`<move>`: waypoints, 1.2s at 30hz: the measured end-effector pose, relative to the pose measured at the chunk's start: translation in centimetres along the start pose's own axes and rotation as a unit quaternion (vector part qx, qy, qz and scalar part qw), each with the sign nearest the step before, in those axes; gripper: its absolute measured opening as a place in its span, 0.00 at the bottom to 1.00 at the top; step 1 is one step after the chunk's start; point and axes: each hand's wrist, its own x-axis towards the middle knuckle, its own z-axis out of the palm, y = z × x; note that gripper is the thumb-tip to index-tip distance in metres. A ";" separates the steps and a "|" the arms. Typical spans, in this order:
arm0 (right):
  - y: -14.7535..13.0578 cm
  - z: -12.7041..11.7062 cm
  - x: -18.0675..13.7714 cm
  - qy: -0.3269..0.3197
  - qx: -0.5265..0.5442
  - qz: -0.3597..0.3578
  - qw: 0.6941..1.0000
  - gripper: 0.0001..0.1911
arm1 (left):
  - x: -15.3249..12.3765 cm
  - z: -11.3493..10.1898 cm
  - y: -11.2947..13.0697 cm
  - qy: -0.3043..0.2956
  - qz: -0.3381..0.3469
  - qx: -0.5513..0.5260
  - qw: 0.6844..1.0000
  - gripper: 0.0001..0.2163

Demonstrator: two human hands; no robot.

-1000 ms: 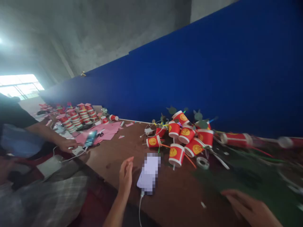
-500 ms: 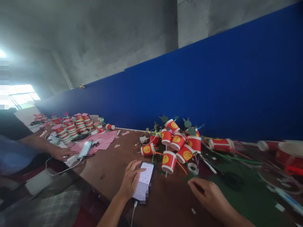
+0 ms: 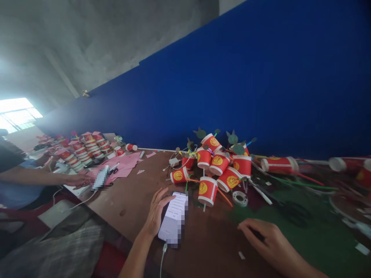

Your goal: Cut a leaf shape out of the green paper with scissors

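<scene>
A phone (image 3: pixel 171 222) with a lit screen lies on the brown table, a white charging cable (image 3: pixel 162 255) plugged into its lower end. My left hand (image 3: pixel 155 214) rests along the phone's left edge, fingers stretched out and thumb reaching over the upper screen. To the right, my right hand (image 3: pixel 263 237) lies on the table, fingers loosely curled, and nothing shows in it. Beyond both hands is a pile of red paper cups (image 3: pixel 207 193) with yellow emblems, straws and dark cut-out shapes. A roll of tape (image 3: pixel 240 198) sits in front of the pile.
Dark scissors (image 3: pixel 295 212) lie on the green surface at right, near a tipped cup (image 3: pixel 279 165). At left, another person's hand (image 3: pixel 78 180) is by a second phone (image 3: pixel 100 177), near pink paper (image 3: pixel 127 166) and stacked cups (image 3: pixel 82 152). A blue partition (image 3: pixel 185 104) runs behind.
The view has tilted and shifted slightly. My left thumb has drawn back toward the upper left of the phone's screen. My right hand stays curled, a little farther from the phone.
</scene>
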 end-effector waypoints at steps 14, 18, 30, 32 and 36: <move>0.5 0.3 -0.1 -0.032 0.007 0.008 0.999 0.17 | -0.1 0.1 0.0 -0.035 0.007 0.014 0.999 0.24; 0.5 0.3 -0.1 -0.029 0.003 0.008 1.000 0.17 | -0.1 0.1 0.0 -0.047 0.008 0.021 0.999 0.23; 0.6 0.3 -0.1 -0.043 0.006 0.021 0.999 0.18 | 0.0 0.0 0.5 -0.057 0.008 0.044 0.997 0.24; 0.6 0.2 -0.2 -0.040 0.008 0.018 0.999 0.18 | 0.0 0.0 0.5 -0.055 0.015 0.052 0.997 0.23; 0.5 0.2 -0.1 -0.041 0.010 0.019 0.999 0.17 | 0.0 0.1 0.4 -0.050 0.023 0.055 0.997 0.23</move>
